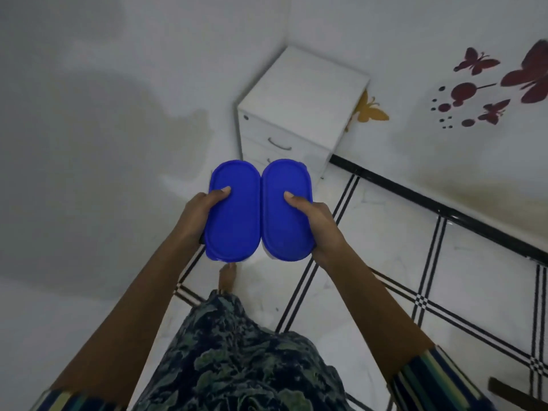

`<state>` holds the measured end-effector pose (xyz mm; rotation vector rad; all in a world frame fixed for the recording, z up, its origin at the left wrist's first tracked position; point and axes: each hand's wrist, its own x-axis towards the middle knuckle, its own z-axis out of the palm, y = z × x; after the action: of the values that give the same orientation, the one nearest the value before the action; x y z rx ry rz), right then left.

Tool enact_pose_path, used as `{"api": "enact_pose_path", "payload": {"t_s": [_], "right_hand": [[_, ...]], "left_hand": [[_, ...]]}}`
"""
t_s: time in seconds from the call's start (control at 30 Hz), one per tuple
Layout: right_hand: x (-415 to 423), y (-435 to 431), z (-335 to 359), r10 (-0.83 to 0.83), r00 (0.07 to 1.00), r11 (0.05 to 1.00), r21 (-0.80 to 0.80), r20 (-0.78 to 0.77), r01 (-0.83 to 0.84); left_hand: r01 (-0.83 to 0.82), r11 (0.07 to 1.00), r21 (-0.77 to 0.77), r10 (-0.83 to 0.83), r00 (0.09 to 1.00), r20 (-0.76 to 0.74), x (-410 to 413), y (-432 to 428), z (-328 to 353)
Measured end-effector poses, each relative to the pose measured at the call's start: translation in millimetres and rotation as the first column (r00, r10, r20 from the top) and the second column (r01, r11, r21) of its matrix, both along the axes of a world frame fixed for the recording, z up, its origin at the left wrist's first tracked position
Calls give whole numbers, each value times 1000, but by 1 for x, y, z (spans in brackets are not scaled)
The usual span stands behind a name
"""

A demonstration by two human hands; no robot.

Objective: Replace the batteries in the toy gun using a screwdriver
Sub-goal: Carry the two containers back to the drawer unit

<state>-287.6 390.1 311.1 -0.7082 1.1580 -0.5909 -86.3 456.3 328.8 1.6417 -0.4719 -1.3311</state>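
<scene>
I hold two oval containers with blue lids side by side in front of me, above the floor. My left hand (pixel 200 213) grips the left blue-lidded container (pixel 234 212), thumb on top of its lid. My right hand (pixel 315 223) grips the right blue-lidded container (pixel 286 209) the same way. The two lids touch along their inner edges. What the containers hold is hidden. No toy gun, screwdriver or batteries are in view.
A white drawer cabinet (pixel 299 114) stands in the room corner just beyond the containers. White walls run left and right, the right one with butterfly stickers (pixel 474 62). The floor is white tile with black stripes (pixel 433 247). My bare foot (pixel 226 277) shows below the containers.
</scene>
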Motion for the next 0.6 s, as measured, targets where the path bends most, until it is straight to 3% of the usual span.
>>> {"api": "enact_pose_path", "payload": {"t_s": [0.27,0.4,0.6], "right_hand": [[85,-141,-51,-115,987,991,52,-116,122],[111,-206,-93,-180,965,982,26,-189,188],[117,-277,-188,-65,900,984,-175,-431,-12]], "left_hand": [[48,993,108,-47,999,-19,90,-165,-55],[45,992,120,-53,996,71,115,-235,-102],[-80,988,130,55,981,187,119,-293,-205]]}}
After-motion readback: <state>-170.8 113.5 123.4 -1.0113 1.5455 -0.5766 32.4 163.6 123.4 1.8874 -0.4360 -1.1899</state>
